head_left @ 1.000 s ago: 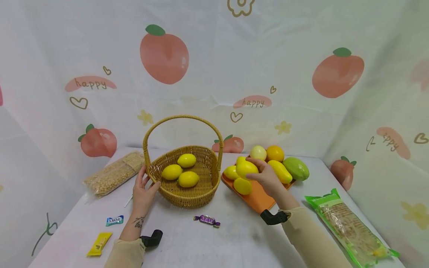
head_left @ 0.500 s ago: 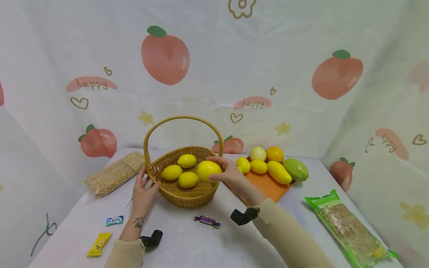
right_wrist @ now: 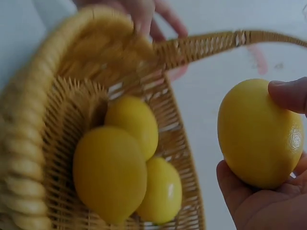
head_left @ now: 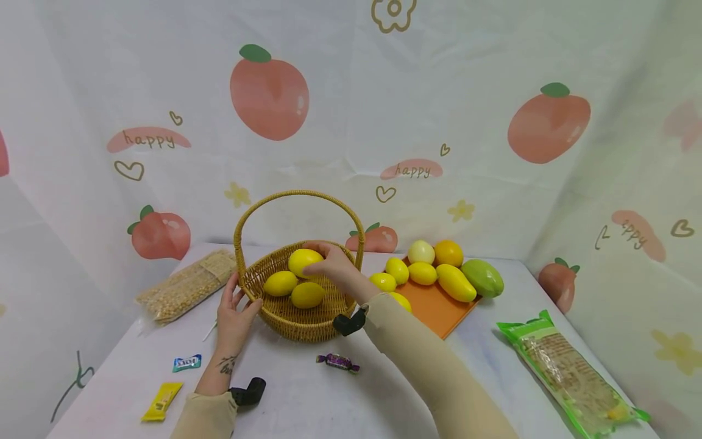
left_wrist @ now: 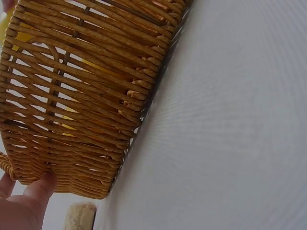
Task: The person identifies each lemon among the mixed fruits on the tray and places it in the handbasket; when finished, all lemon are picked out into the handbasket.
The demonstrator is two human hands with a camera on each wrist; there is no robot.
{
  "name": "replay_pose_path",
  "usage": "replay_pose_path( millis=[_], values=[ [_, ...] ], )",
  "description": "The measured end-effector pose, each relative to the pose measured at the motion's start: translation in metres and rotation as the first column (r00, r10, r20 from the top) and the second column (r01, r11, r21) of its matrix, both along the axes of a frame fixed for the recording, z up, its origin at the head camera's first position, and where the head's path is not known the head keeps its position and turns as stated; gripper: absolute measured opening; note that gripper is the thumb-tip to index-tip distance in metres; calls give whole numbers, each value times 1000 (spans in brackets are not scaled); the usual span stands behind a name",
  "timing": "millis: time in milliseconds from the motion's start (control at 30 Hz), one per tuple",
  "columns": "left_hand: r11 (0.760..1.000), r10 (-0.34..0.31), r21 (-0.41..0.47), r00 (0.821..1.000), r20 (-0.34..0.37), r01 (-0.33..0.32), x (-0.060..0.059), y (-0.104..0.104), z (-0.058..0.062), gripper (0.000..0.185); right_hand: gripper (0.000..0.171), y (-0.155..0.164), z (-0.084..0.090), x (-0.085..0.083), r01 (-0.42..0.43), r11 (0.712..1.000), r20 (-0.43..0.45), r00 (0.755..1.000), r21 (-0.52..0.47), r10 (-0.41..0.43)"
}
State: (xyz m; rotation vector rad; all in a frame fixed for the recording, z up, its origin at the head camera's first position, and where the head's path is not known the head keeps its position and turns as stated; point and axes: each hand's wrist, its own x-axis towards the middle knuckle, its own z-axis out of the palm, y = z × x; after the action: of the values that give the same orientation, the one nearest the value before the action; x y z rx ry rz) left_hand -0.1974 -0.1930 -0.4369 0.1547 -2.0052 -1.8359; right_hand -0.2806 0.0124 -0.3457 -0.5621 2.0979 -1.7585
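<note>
A wicker basket (head_left: 307, 323) with a tall handle stands mid-table and holds lemons (head_left: 281, 283) (head_left: 308, 295); the right wrist view shows three lemons (right_wrist: 110, 172) inside. My right hand (head_left: 323, 259) grips another yellow lemon (head_left: 303, 261) (right_wrist: 259, 134) just above the basket's far side, thumb (right_wrist: 290, 93) on top. My left hand (head_left: 233, 317) rests against the basket's left outer wall (left_wrist: 86, 96), fingers fairly straight, thumb (left_wrist: 41, 189) touching the weave.
An orange tray (head_left: 433, 311) to the right carries more lemons (head_left: 423, 273), a yellow mango (head_left: 456, 282), a green mango (head_left: 482, 277), an orange (head_left: 450, 252) and a pale round fruit (head_left: 421, 251). A bean bag (head_left: 186, 283), green packet (head_left: 576, 375) and wrapped candies (head_left: 338, 362) (head_left: 187, 362) (head_left: 162, 399) lie around.
My right hand lifted a lemon from the orange tray and carried it left, over the basket. The left hand stayed against the basket.
</note>
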Motion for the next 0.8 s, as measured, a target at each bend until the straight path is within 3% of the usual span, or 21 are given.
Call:
replay_pose_path(
  millis=[233,433,800],
  values=[
    [1000,-8,10,1000,-5,8,-1,0,-1,76,57,-1,-6,-6,6,1000,5,1000,14,-6],
    [1000,-9,12,1000,-1,9,-1,0,0,76,53,4,-9,-4,5,999,-9,1000,-42,-6],
    [1000,-6,16,1000,5,6,-1,0,0,76,48,56,-8,20,39,989,-2,999,-141,-39]
  ],
)
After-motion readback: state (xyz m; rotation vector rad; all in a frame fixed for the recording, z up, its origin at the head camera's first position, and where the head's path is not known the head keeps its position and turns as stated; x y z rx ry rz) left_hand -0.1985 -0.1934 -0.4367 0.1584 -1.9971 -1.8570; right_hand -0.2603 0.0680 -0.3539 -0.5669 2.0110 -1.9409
